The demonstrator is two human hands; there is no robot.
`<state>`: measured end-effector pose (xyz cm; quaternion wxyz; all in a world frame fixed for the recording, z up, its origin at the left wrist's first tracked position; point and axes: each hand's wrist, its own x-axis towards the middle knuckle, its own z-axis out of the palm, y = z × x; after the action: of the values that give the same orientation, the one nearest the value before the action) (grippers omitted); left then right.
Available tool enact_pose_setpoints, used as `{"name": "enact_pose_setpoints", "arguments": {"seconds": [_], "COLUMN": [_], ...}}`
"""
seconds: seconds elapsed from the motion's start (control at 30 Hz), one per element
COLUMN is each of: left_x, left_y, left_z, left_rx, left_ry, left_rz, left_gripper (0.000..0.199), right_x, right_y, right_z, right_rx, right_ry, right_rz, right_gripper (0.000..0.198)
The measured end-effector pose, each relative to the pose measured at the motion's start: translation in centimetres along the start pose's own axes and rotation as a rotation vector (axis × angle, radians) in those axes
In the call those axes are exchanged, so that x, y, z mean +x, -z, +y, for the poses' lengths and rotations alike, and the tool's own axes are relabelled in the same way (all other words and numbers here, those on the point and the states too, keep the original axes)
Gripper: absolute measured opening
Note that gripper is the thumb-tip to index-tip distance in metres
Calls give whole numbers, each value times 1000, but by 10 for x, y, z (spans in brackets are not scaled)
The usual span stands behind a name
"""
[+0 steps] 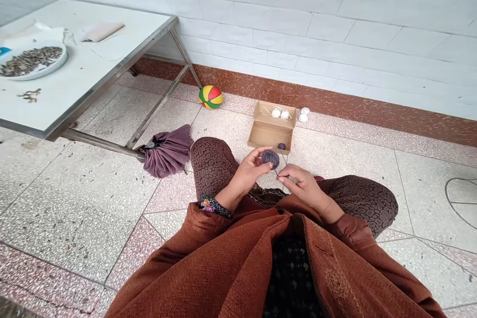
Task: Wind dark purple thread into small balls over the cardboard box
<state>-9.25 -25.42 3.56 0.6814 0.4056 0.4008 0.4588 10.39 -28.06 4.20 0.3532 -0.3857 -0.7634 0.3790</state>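
My left hand [250,173] is closed around a ball of dark grey-purple yarn [270,159], held up above my lap. Beside it, my right hand [301,184] pinches a strand of the same yarn [276,173] between thumb and fingers. Just beyond my hands an open cardboard box [261,134] lies on the floor. A small dark yarn ball [281,146] sits in its near part, and white yarn balls [280,113] rest in its raised lid part. More white balls [303,115] are on the floor to the right of the box.
At left stands a metal-framed table [108,67] bearing a white tray [61,62] of dark seed-like pieces. A purple cloth bundle [167,151] lies by its leg, and a colourful ball [210,97] near the tiled wall [279,35]. Thin wire [449,201] curves at far right.
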Motion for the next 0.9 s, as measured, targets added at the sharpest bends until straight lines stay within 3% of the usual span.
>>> {"name": "enact_pose_setpoints", "arguments": {"seconds": [0.13, 0.27, 0.43, 0.63, 0.73, 0.9], "left_x": [0, -2, -3, 1, 2, -3], "left_y": [-1, -3, -1, -2, -2, -2], "left_z": [1, 7, 7, 9, 10, 9], "left_rx": [148, 105, -57, -258, -332, -289], "left_ry": [-65, -11, 43, 115, 139, 220], "left_rz": [10, -146, -127, -19, 10, -50], "left_gripper": [52, 45, 46, 42, 40, 41], "right_x": [16, 36, 32, 5, 5, 23], "right_y": [16, 20, -8, -35, -29, 0], "right_z": [-12, 4, 41, 56, 51, 31], "right_rx": [-50, -63, -23, -129, -104, 208], "right_ry": [47, -9, -117, -96, -95, -249], "right_rz": [41, 204, 236, 90, 93, 231], "right_gripper": [21, 20, 23, 28, 35, 42]}}
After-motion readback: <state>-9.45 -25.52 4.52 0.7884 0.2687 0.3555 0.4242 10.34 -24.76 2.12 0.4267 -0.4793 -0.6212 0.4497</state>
